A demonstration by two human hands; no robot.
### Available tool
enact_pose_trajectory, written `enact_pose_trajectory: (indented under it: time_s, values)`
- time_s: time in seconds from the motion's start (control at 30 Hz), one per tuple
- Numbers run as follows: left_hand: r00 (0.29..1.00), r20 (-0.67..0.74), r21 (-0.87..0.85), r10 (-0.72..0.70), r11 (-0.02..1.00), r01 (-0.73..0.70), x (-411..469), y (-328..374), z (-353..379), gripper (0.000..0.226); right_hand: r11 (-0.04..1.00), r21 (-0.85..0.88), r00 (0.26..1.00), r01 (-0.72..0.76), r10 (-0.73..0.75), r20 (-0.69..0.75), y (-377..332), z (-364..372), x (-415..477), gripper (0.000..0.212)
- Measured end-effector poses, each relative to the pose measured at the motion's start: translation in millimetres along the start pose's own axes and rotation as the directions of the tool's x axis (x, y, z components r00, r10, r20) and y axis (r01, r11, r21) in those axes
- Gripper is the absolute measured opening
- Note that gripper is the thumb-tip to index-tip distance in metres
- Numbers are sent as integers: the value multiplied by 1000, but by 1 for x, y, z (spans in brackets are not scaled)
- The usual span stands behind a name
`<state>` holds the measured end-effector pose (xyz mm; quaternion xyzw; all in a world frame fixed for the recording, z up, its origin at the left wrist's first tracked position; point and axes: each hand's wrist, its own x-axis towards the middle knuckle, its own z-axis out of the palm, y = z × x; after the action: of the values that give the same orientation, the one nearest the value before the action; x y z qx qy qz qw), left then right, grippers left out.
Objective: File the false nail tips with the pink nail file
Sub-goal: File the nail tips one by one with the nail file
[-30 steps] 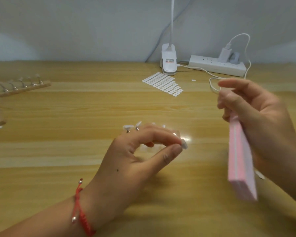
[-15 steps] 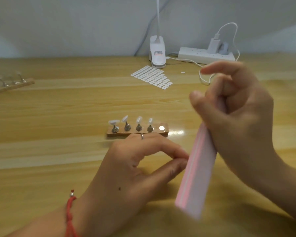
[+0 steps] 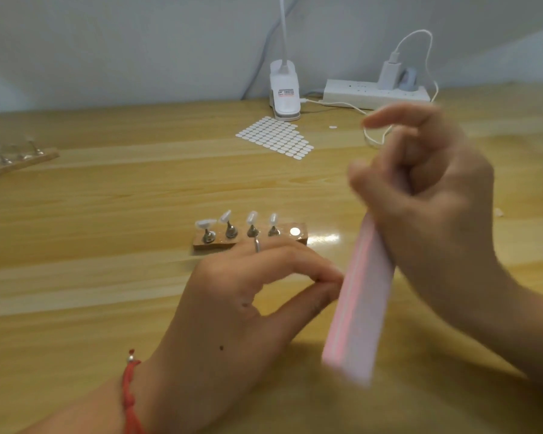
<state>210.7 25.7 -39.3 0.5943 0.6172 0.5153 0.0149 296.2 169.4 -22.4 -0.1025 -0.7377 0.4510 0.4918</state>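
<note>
Your right hand (image 3: 433, 208) grips the pink nail file (image 3: 361, 302) by its upper end. Its long axis slants steeply, the lower end pointing down-left toward you above the bench (image 3: 107, 214). Your left hand (image 3: 232, 308) pinches thumb to forefinger against the file's edge; what it pinches is hidden.

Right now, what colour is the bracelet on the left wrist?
Red bracelet; shows best in the head view.
</note>
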Motion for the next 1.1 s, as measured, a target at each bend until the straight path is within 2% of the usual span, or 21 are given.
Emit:
enact_pose_trajectory:
  time_s: [0.07, 0.17, 0.3, 0.43, 0.57, 0.67, 0.7, 0.8, 0.83, 0.93, 1.1]
  values:
    - [1000, -15, -30, -21, 999, 21, 0, 0, -1, 5, 999, 18, 999, -34, 34, -39, -1, -1, 1, 34]
    - [1000, 8, -53, -27, 998, 28, -1, -1, 0, 7, 999, 2, 998, 51, -51, 40, -7, 5, -10, 37]
    - [997, -11, -71, -71, 995, 70, -1, -1, 0, 5, 1000, 10, 998, -26, 27, -52, 1, -1, 1, 35]
    - [998, 14, -59, -58, 996, 59, -1, -1, 0, 6, 997, -21, 996, 73, -72, 57, -8, 8, -15, 38]
    - [996, 10, -104, -88, 991, 89, 0, 1, -1, 5, 999, 7, 997, -53, 54, -56, 1, 0, -1, 35]
    - [993, 45, -112, -109, 987, 113, -2, 1, 0, 7, 998, 3, 997, 55, -55, 51, -8, 9, -17, 37]
    - [991, 43, -118, -130, 984, 134, -2, 0, 0, 7, 998, -3, 997, 66, -65, 49, -8, 8, -16, 37]
    - [974, 23, -175, -225, 958, 226, -3, -1, -1, 6, 999, -10, 997, -36, 35, -69, 3, -1, 1, 35]
    - [969, 27, -188, -244, 951, 245, -4, -1, -1, 8, 999, -5, 997, -40, 39, -73, 3, 0, -1, 35]
    - [962, 48, -185, -268, 944, 272, -4, -1, 0, 14, 999, -1, 998, 49, -49, 32, -4, 8, -16, 34]
    - [953, 41, -188, -300, 934, 302, -4, -3, -1, 16, 999, -35, 997, -26, 23, -75, 3, 0, -1, 35]
